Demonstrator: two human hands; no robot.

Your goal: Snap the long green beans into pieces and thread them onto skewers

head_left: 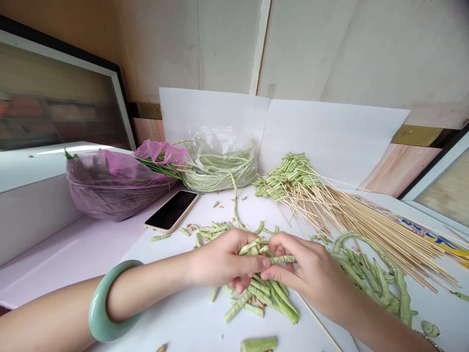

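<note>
Smooth white tabletop (176, 320), stubby bean pieces (252, 248) in left grip (223, 258)

Left forearm bare, thick bangle (97, 308) around it, set back from left hand (229, 259). Bangle pale milky green, rounded in section, smooth, glossy, gap showing between ring and arm. Right forearm bare too; thin bracelet (429, 340) near lower picture edge, looks silvery, beaded or chain-like, mostly cut off, links too small to tell. Right hand (311, 266) bare, as is left. Left thumbnail short.
</note>
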